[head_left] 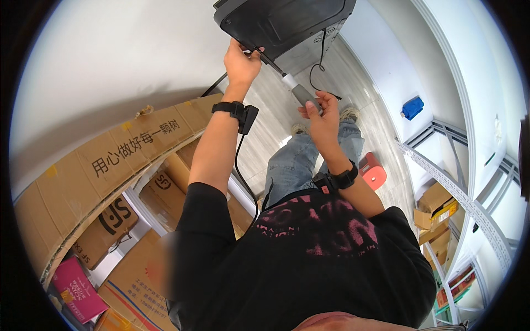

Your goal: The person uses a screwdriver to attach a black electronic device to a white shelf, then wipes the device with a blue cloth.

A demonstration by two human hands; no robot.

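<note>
A black box-shaped appliance [276, 27] stands at the top of the head view, with vent holes and a cord on its side. My right hand [324, 117] is closed round the grey handle of a screwdriver [302, 96], which has a white collar. Its dark shaft slants up and left to the appliance's lower edge. At that edge, beside the shaft's far end, my left hand [243, 65] has its fingers bent together. What they pinch, and the screwdriver's tip, are hidden.
Cardboard boxes [110, 140] fill the left side. A black cord [313, 77] hangs from the appliance to the floor. A red object [372, 171] lies on the floor by my legs. Metal shelving [458, 187] with more boxes and a blue object [412, 108] are at right.
</note>
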